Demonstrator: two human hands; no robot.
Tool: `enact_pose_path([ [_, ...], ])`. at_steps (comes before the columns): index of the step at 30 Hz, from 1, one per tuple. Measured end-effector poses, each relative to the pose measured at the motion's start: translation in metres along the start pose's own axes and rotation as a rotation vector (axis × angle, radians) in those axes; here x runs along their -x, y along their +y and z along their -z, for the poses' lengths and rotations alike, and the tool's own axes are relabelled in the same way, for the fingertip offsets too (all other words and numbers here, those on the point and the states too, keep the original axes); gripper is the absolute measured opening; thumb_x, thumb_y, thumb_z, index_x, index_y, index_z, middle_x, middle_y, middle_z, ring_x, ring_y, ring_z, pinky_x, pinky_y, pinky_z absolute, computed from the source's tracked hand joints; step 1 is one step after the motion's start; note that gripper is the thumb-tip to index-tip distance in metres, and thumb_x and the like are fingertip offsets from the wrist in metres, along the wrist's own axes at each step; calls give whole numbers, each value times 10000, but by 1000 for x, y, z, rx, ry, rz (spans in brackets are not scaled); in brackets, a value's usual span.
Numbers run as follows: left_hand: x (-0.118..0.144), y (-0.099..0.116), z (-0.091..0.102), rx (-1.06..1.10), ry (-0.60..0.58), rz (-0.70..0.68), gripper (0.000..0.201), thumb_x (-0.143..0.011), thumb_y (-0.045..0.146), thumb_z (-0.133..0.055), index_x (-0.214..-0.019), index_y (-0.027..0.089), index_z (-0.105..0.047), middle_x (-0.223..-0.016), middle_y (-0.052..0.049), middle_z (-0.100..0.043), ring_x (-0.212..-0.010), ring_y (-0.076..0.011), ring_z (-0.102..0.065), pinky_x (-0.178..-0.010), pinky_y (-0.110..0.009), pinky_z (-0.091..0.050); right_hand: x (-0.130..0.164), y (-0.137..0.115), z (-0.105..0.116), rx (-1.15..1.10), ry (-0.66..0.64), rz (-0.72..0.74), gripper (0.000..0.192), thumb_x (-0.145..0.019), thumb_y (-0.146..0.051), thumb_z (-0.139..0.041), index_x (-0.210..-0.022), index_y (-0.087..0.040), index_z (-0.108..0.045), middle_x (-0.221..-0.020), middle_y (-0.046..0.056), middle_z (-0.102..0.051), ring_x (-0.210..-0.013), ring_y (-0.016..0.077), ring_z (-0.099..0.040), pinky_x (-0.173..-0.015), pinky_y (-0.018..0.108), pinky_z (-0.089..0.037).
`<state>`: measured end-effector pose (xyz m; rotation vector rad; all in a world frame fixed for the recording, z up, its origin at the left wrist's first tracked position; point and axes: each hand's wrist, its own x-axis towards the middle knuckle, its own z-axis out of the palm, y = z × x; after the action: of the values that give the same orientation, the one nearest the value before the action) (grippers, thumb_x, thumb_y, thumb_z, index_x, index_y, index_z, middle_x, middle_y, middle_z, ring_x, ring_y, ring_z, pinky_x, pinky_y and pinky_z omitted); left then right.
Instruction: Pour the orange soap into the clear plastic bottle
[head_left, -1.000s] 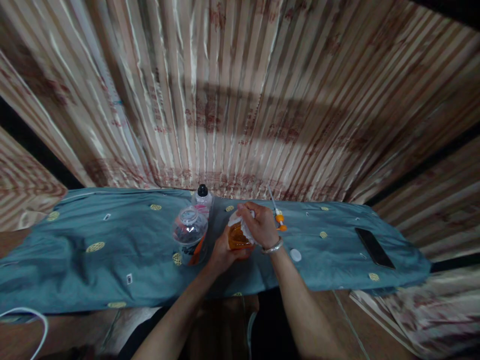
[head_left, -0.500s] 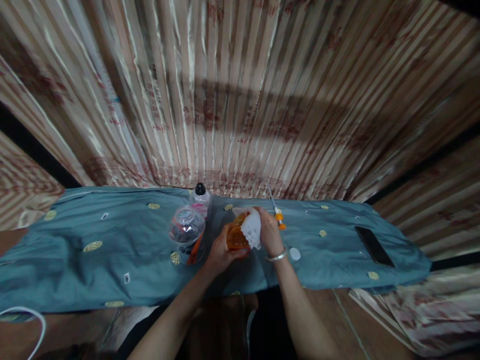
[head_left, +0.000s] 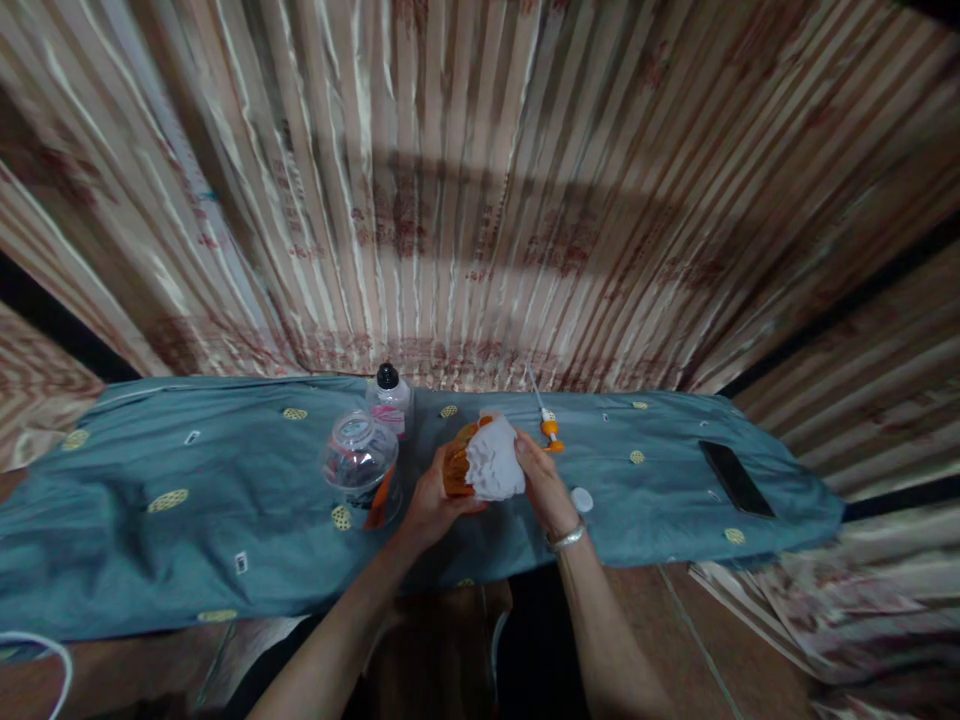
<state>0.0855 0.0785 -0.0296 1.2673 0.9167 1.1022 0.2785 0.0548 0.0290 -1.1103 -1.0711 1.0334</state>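
Held up over the cloth is an orange, see-through bottle (head_left: 455, 470), with the fingers of my left hand (head_left: 431, 505) wrapped round its left side. Against the bottle's right side, my right hand (head_left: 546, 488) grips a crumpled white tissue (head_left: 496, 462), which covers much of the bottle. Just beyond my right hand lies an orange and white pump top (head_left: 550, 426) with a long thin tube. A round white cap (head_left: 581, 499) rests beside my right wrist.
Left of my hands stand a clear plastic cup with a domed lid (head_left: 360, 455) and a clear bottle with a black top (head_left: 389, 402). A black phone (head_left: 736, 478) lies at the right on the blue-green cloth (head_left: 277, 500). Striped curtains (head_left: 465, 200) hang behind.
The tissue now faces me more and hides more of the bottle. My right hand has shifted lower along the tissue's right edge. The whole view has moved slightly.
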Motion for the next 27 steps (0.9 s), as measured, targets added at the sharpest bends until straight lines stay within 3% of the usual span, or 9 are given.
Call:
enact_pose_path([
  [4, 1, -1, -1, 33, 0, 20, 943, -567, 420, -1061, -1392, 251, -637, -1369, -124, -868, -1326, -412, -802, -1211, -612, -590, 5, -33, -6, -87, 129, -56, 636, -639, -755, -1059, -876, -227, -796, -741, -26, -752, -638, 155, -616, -598, 262, -506],
  [9, 3, 5, -3, 61, -20, 51, 906, -578, 367, -1056, -1376, 246, -645, -1371, -115, -864, -1320, -394, -813, -1220, -595, -595, 15, -66, 20, -85, 319, 103, 579, -774, -748, -978, -960, -250, -748, -757, -30, -740, -611, 153, -600, -596, 266, -501],
  [12, 3, 8, -3, 59, -17, 57, 865, -575, 358, -1047, -1337, 245, -654, -1372, -111, -863, -1325, -387, -812, -1230, -590, -589, 20, -60, 51, 217, 442, 116, 551, -784, -732, -943, -921, -244, -726, -725, -33, -709, -603, 159, -573, -581, 273, -482],
  [15, 3, 10, -3, 40, -3, 56, 825, -567, 332, -1037, -1304, 246, -674, -1354, -102, -869, -1310, -386, -817, -1230, -590, -588, 28, -33, 73, 648, 516, 149, 474, -894, -709, -816, -970, -246, -748, -783, 28, -776, -655, 229, -668, -629, 339, -550],
  [17, 3, 11, -3, 29, 3, 56, 828, -566, 320, -1034, -1313, 252, -681, -1338, -89, -874, -1298, -382, -820, -1227, -588, -590, 39, -7, 74, 859, 444, 177, 395, -978, -638, -717, -1033, -251, -770, -894, 96, -846, -723, 287, -756, -713, 413, -634],
  [19, 4, 12, -3, 25, 1, 58, 845, -582, 326, -1031, -1345, 257, -675, -1333, -82, -878, -1294, -377, -823, -1222, -584, -596, 51, 20, 68, 974, 203, 224, 361, -995, -566, -713, -1114, -240, -811, -1139, 186, -900, -991, 372, -856, -901, 508, -708],
  [22, 4, 12, -5, 26, 7, 59, 872, -577, 352, -1041, -1361, 261, -670, -1354, -87, -873, -1322, -382, -811, -1231, -583, -587, 56, 43, 60, 991, -111, 214, 271, -1052, -459, -676, -1110, -265, -856, -1229, 161, -917, -1112, 386, -887, -944, 525, -747],
  [25, 4, 13, -6, 44, 8, 57, 896, -558, 367, -1040, -1369, 257, -676, -1373, -104, -868, -1323, -394, -810, -1214, -572, -596, 28, 33, 65, 1128, -32, 25, 321, -1129, -335, -559, -1225, -278, -860, -1305, 129, -913, -1082, 340, -901, -990, 488, -737],
  [27, 5, 15, -6, 57, 3, 65, 900, -559, 352, -1036, -1376, 249, -672, -1347, -114, -877, -1284, -397, -829, -1179, -566, -619, -7, 18, 71, 1251, 114, -204, 336, -1138, -283, -573, -1352, -214, -824, -1439, 168, -867, -1282, 302, -862, -1149, 397, -654],
])
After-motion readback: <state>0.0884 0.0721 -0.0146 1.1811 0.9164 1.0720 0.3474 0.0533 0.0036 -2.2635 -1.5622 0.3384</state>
